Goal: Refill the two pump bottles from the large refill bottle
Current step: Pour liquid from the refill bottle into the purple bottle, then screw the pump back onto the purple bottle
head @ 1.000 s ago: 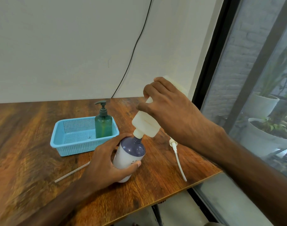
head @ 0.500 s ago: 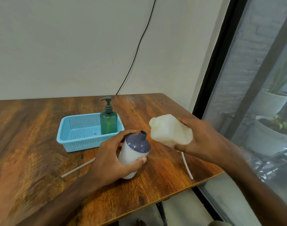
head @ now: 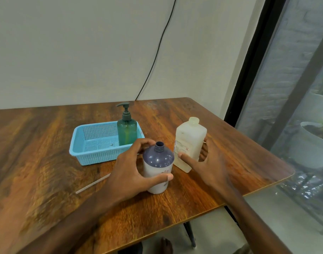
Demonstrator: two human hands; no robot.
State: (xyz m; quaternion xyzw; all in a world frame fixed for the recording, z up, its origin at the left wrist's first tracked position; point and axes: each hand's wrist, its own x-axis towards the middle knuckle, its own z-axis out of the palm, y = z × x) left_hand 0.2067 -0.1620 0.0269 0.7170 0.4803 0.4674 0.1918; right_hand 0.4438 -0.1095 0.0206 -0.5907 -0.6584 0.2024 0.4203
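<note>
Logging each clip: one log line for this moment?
left hand: grips uncapped purple-topped white bottle | right hand: around upright translucent refill bottle | green pump bottle: in blue basket

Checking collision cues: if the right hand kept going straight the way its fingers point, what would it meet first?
The refill bottle: the right hand is already at its lower side, thumb on the label. Whether the grip is closed is unclear.

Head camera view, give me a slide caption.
Left hand steadies uncapped purple-topped white bottle; right hand sets translucent white refill bottle upright beside it.
</note>
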